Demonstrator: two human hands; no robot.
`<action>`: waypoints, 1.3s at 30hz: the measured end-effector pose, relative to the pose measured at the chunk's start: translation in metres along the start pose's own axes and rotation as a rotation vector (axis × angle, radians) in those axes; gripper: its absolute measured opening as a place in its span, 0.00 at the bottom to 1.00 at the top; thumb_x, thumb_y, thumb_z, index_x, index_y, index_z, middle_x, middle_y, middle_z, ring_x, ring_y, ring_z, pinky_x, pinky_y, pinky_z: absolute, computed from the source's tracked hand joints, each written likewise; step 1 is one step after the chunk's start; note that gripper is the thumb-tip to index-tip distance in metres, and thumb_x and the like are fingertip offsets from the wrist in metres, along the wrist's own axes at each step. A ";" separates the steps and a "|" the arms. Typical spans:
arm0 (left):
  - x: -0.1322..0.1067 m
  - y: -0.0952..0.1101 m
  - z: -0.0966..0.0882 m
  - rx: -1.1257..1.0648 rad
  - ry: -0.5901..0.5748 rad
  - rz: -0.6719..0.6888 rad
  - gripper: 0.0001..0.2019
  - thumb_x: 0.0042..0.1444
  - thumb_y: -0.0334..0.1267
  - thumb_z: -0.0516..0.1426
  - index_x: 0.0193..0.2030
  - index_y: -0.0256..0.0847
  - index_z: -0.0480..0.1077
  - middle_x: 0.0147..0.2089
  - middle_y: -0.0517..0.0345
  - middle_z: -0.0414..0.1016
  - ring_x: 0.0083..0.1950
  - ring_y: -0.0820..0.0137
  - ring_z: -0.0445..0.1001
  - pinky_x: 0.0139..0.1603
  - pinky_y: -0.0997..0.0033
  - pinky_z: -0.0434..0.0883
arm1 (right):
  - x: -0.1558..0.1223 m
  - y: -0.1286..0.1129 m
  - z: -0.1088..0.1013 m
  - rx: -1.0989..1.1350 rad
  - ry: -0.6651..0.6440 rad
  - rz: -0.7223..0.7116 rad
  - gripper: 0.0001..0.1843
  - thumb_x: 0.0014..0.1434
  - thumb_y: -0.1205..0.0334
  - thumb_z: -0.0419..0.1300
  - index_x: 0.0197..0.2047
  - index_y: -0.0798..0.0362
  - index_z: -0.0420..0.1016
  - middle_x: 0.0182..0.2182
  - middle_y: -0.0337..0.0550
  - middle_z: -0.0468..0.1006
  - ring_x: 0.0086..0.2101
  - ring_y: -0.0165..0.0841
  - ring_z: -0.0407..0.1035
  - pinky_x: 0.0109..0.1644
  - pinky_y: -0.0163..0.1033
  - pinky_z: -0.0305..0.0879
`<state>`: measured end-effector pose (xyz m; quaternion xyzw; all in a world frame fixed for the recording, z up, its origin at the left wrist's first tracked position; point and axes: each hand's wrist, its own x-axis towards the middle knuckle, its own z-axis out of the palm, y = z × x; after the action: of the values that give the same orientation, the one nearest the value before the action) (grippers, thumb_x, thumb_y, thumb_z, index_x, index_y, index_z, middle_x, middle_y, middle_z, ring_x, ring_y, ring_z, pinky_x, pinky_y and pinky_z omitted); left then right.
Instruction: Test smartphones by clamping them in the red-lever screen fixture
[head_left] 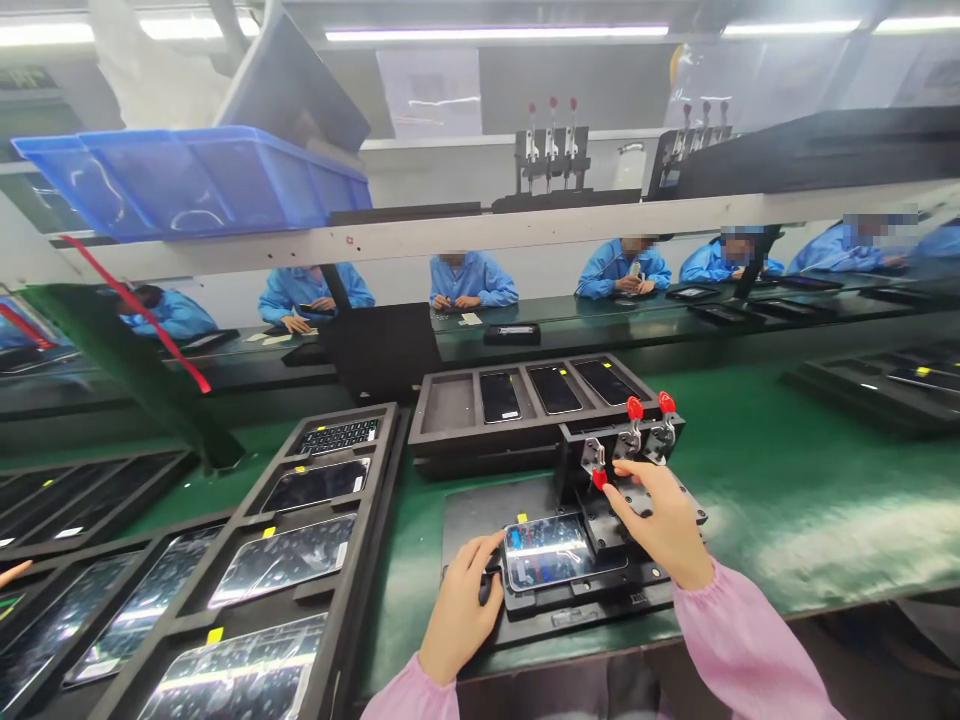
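A phone (551, 550) with a lit, reflective screen lies face up in a black clamp fixture (570, 612). My left hand (466, 598) curls round the fixture's left end, its index fingertip at the phone's corner. A dark rounded part (486, 586) shows between that finger and the thumb. At the fixture's back, my right hand (660, 515) has thumb and index finger at the red handle (599, 479) of the left toggle clamp, which points down. Two other toggle clamps (635, 408) beside it have their red handles up.
Black foam trays (360, 560) with several phones stand left of the fixture; another tray (450, 432) is behind it. A blue bin (187, 185) sits on the overhead shelf (420, 236). Several co-workers in blue sit across the bench. Another person's fingertip (15, 573) shows at far left.
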<state>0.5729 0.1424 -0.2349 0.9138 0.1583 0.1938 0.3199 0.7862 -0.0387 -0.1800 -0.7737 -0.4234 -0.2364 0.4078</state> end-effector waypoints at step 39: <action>0.000 -0.017 0.007 -0.002 -0.054 -0.065 0.26 0.57 0.31 0.46 0.63 0.50 0.49 0.47 0.54 0.67 0.50 0.65 0.66 0.55 0.56 0.62 | -0.163 0.025 0.022 -0.006 0.249 0.123 0.06 0.53 0.69 0.59 0.35 0.51 0.72 0.23 0.39 0.70 0.24 0.32 0.65 0.33 0.40 0.63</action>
<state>0.5733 0.1513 -0.2507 0.9126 0.1792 0.1588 0.3314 0.7216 -0.1034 -0.3189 -0.7641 -0.3204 -0.3063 0.4686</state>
